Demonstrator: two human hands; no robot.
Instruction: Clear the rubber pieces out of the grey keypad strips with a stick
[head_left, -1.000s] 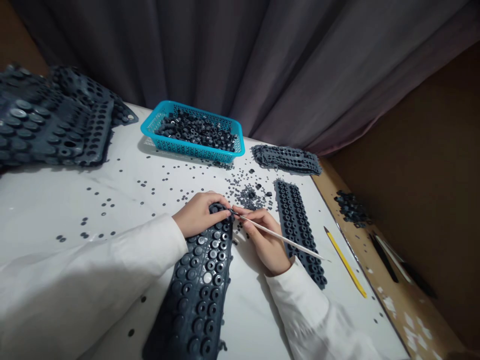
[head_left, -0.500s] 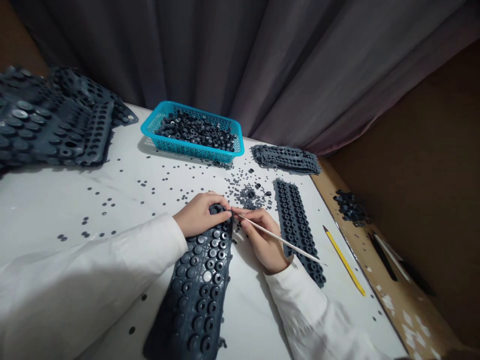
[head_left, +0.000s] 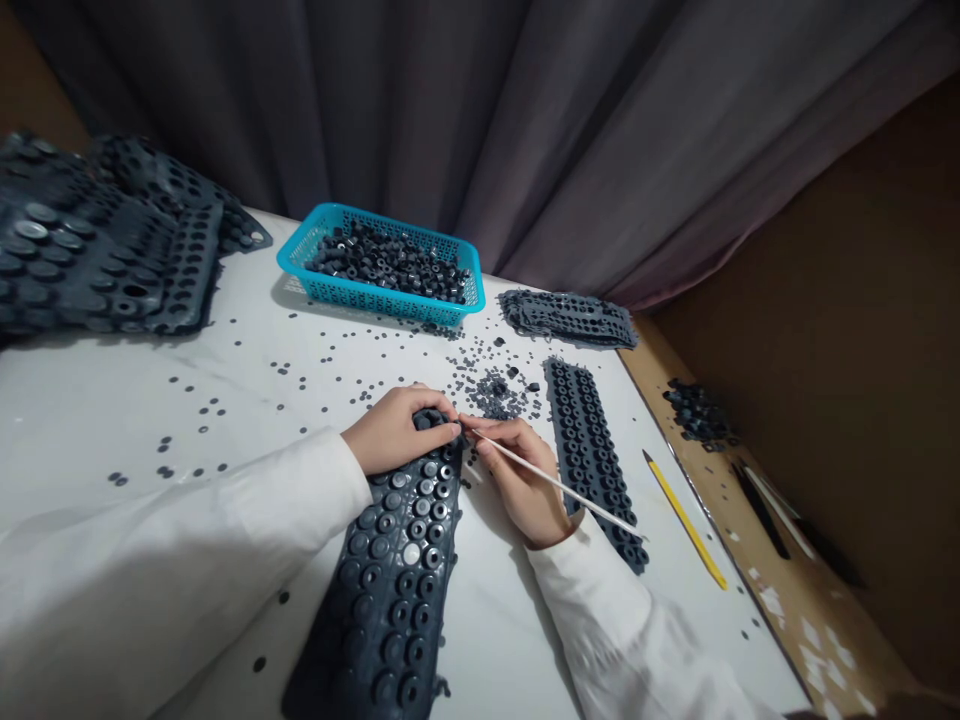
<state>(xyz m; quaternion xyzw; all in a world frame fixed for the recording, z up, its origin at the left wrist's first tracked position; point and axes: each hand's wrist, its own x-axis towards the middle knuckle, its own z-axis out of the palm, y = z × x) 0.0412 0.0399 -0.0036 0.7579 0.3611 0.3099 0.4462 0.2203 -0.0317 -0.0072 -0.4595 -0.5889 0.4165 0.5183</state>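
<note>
A dark rubber sheet [head_left: 397,570] studded with rows of round moulded parts lies lengthwise in front of me. My left hand [head_left: 394,430] is closed on its far end, which curls up under the thumb and fingers. Close beside those fingertips, my right hand [head_left: 517,475] pinches a thin white stick [head_left: 570,490]. The stick slants back over the wrist toward the right, and its tip is hidden at the sheet's edge between the hands. Right of my right hand lies a narrower dark strip [head_left: 592,450] with rows of ring-shaped parts.
A blue basket [head_left: 382,295] of small dark rubber pieces stands at the back. Stacked sheets [head_left: 105,250] rise at the left. Flat perforated strips [head_left: 568,318] and a yellow pencil-like tool [head_left: 686,520] lie right. Small dark discs [head_left: 499,390] litter the white table.
The whole view has shifted very slightly to the left. Both hands keep the same hold at the sheet's far end.
</note>
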